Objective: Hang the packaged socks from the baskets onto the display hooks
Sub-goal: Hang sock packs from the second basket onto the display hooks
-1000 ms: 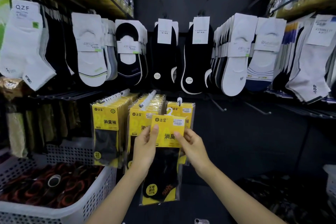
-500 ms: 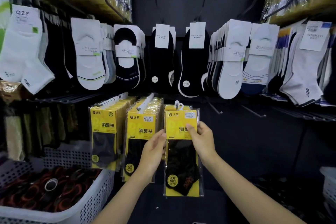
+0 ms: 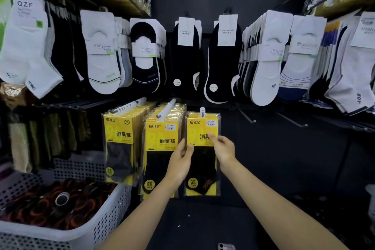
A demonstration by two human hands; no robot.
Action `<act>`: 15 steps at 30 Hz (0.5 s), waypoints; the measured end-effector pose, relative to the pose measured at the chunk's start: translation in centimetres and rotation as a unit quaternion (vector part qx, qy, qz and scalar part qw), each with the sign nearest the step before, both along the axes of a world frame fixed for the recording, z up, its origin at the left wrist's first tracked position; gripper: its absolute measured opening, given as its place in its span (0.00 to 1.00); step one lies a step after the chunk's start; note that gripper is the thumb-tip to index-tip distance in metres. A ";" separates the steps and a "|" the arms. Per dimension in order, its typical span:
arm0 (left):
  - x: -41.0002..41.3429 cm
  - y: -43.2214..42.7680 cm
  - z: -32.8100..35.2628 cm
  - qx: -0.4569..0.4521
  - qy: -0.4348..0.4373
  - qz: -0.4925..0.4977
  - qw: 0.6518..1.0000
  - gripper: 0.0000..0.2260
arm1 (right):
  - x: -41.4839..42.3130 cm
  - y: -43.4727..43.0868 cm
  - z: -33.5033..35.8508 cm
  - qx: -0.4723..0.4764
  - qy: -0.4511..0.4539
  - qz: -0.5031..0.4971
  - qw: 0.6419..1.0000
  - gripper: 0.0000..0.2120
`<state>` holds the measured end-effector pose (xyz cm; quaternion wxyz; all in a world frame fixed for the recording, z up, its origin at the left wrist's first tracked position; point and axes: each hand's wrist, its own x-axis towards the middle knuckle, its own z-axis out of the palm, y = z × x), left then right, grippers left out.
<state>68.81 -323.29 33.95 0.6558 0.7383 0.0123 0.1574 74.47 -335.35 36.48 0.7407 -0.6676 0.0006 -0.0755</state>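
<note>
A yellow-and-black packaged sock pack (image 3: 203, 170) hangs by its white hanger on the third display hook (image 3: 202, 110), to the right of two full rows of the same packs (image 3: 160, 140). My left hand (image 3: 181, 161) pinches the pack's left edge, thumb on the front. The right edge is held by my right hand (image 3: 222, 148), whose fingers lie across the yellow label. A white perforated basket (image 3: 109, 219) at lower left holds dark and red packaged socks (image 3: 50, 205).
Rows of white, black and grey socks (image 3: 263, 57) hang on the upper hooks. Bare black hooks (image 3: 246, 116) stick out to the right of the yellow packs. Another white basket edge (image 3: 370, 201) shows at far right. A phone (image 3: 226, 246) lies at the bottom edge.
Both hands carried the pack from in front of the middle row up and right onto the third hook. The left hand shifted from the pack's front to its left edge.
</note>
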 end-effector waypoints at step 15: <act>-6.7 1.4 -12.5 0.206 0.094 -0.029 0.974 0.27 | -7.4 -5.4 -8.8 -0.124 0.035 0.036 0.991 0.09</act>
